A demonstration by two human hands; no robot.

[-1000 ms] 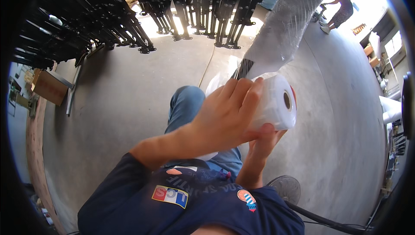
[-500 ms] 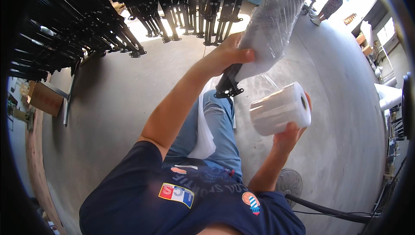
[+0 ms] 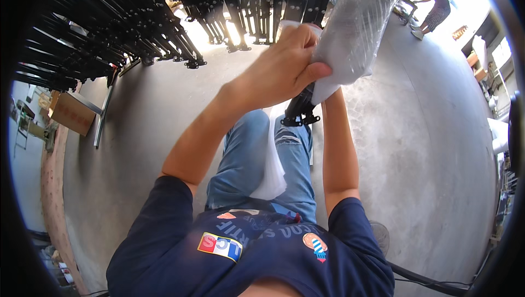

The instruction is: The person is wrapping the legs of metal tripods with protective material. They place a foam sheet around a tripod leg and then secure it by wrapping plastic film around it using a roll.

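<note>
A bundle of black metal bars (image 3: 299, 112), its lower ends bare, slants up away from me. White padding under clear stretch film (image 3: 355, 29) wraps its upper part. My left hand (image 3: 292, 59) is closed at the bundle's left side, its thumb pressed against the wrapping. Beyond its knuckles shows a pale edge (image 3: 287, 24), perhaps the film roll; too little shows to be sure. My right forearm (image 3: 340, 149) reaches up behind the bundle, which hides my right hand and its fingers.
Rows of black metal frames (image 3: 136, 12) stand at the far left and ahead. A cardboard box (image 3: 74, 112) is at the left beside a metal bar. A white sheet (image 3: 270, 174) hangs over my jeans. Another person (image 3: 435, 4) bends over at the far right. A black hose (image 3: 421, 275) lies lower right.
My right hand has gone from the open floor at right, where it held the clear film roll, up behind the bundle. My left hand stays at the bundle, its fingers more curled.
</note>
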